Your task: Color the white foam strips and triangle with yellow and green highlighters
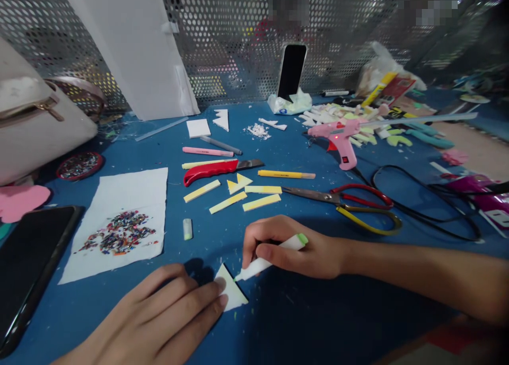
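My left hand (170,306) has its fingers stretched out over a small pale triangular piece (230,292), with the fingertips holding it down at its left side. In my right hand (286,246), closed in a writing grip, is a white marker pen (254,268) with a light green end. Its uncapped tip touches the upper right edge of the triangular piece. A loose pen cap (187,229) lies on the blue table above my left hand. Pale yellow-edged strips (228,202) and a zigzag-cut piece (239,183) lie beyond my hands.
Around the table (318,322) are a red utility knife (214,171), scissors (338,196), yellow (286,174) and pink (208,151) pens, and a pink glue gun (340,137) with its cord. Left are a paper with colourful bits (131,195), a phone (34,264) and a bag (35,110).
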Demonstrator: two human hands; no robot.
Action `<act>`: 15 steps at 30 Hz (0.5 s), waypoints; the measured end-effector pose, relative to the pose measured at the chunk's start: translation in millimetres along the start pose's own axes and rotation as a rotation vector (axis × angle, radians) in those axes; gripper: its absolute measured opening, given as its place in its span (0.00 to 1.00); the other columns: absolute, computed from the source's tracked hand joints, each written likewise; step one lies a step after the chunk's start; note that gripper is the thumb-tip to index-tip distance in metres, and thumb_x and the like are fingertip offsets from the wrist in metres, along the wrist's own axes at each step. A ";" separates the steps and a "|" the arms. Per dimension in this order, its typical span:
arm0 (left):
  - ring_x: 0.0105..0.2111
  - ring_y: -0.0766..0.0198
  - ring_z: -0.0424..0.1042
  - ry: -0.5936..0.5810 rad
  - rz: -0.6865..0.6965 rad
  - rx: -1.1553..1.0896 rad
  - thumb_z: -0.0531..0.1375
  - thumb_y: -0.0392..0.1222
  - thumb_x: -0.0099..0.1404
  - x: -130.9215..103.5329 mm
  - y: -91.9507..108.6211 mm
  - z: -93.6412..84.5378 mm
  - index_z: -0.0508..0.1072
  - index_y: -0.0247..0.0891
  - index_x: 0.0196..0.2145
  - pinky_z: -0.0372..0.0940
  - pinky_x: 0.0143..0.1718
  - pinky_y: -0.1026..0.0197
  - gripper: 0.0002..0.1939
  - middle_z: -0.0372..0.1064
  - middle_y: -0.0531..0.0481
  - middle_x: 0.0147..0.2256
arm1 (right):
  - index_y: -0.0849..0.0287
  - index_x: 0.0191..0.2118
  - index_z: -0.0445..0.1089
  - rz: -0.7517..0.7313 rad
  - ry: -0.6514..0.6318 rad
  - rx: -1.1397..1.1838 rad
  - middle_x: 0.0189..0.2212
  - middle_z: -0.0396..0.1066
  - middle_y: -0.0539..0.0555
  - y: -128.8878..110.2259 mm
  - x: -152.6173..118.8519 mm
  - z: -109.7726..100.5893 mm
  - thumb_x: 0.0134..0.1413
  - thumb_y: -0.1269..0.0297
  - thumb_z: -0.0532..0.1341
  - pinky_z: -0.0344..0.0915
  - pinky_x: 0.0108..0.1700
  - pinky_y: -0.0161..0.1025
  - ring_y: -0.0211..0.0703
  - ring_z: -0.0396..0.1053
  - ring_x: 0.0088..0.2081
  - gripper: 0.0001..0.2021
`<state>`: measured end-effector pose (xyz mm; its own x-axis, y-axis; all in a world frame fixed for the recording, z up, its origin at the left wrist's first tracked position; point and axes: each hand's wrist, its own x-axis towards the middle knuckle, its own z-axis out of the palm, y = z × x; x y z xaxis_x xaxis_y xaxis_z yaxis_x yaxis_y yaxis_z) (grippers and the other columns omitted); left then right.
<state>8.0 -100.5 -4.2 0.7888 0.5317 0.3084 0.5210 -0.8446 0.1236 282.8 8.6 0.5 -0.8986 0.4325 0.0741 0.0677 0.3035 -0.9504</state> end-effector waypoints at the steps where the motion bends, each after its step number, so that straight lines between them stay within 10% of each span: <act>1: 0.48 0.59 0.67 -0.002 -0.001 0.013 0.44 0.37 0.79 0.3 0.2 -0.7 0.74 0.38 0.55 0.52 0.59 0.53 0.20 0.72 0.49 0.54 | 0.67 0.43 0.74 0.003 0.006 0.004 0.37 0.73 0.58 -0.3 0.2 0.4 0.72 0.59 0.51 0.62 0.40 0.35 0.39 0.68 0.36 0.18; 15: 0.45 0.59 0.67 0.030 -0.006 0.000 0.39 0.47 0.81 0.4 -0.4 1.7 0.76 0.37 0.53 0.49 0.61 0.51 0.27 0.72 0.46 0.50 | 0.65 0.43 0.73 0.026 0.027 -0.011 0.33 0.71 0.55 0.5 -0.4 2.3 0.70 0.55 0.54 0.60 0.35 0.34 0.37 0.64 0.32 0.18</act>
<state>8.7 -99.9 -5.7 0.7756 0.5343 0.3361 0.5255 -0.8415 0.1252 282.2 6.7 -0.7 -0.8845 0.4629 0.0574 0.0962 0.3014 -0.9487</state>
